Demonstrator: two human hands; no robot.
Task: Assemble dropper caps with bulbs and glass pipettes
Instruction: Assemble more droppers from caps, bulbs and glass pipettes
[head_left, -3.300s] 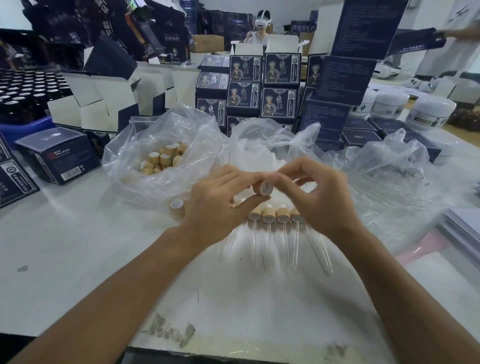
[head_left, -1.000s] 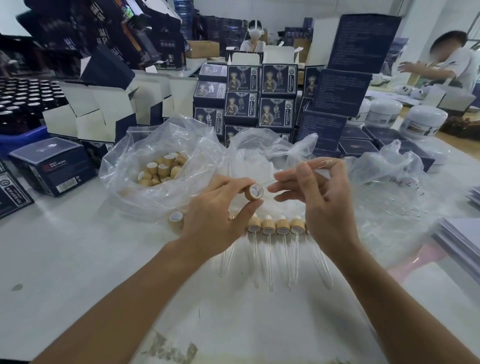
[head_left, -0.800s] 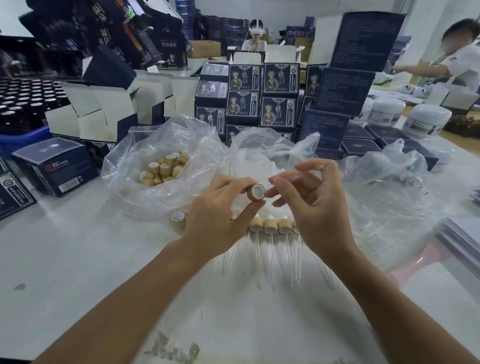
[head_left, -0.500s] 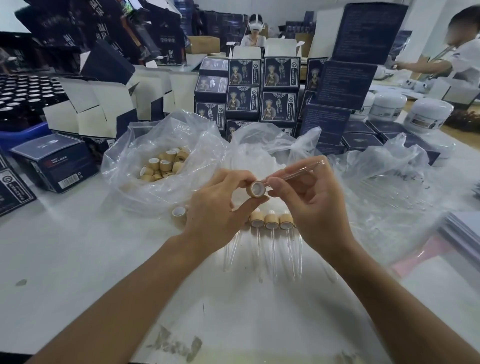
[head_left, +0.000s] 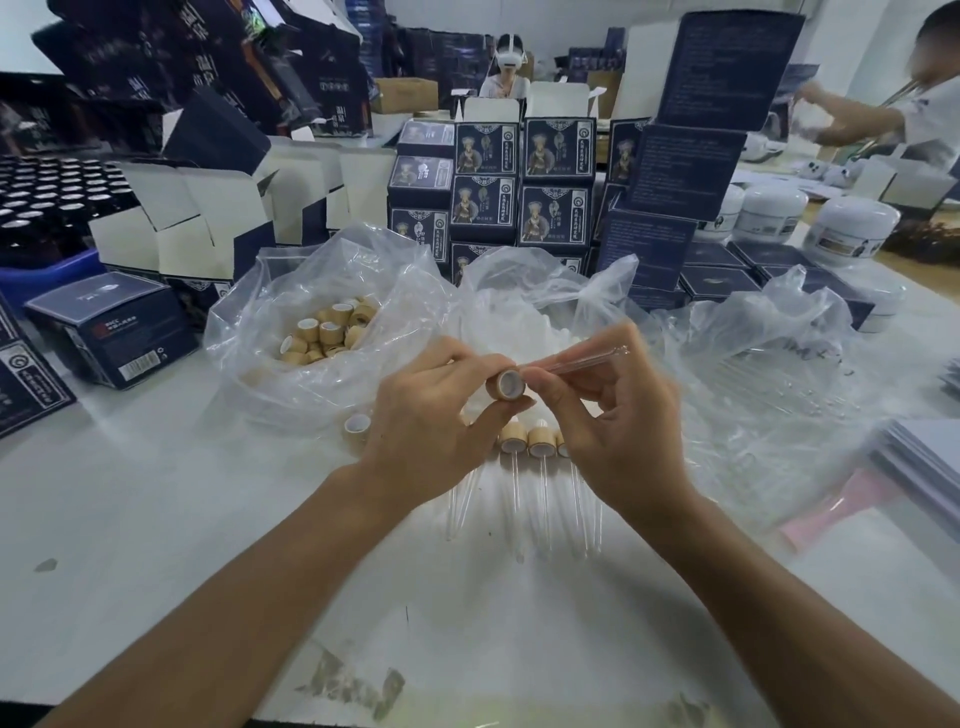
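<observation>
Left hand: my left hand (head_left: 436, 421) pinched the dropper cap (head_left: 508, 385) above the table (head_left: 156, 519).
Right hand: my right hand (head_left: 613, 415) gripped the glass pipette (head_left: 582, 361), its end at the cap's opening.
Finished droppers (head_left: 540, 457): lying below my hands.

Glass pipette (head_left: 576, 360) now brought tip-first up against the open mouth of the cap (head_left: 507, 384) at frame centre, after being held clear of it a second ago. Right hand (head_left: 613, 415) moved leftward to meet the left hand (head_left: 436, 415); earlier, fingertips only pressed the cap.
</observation>
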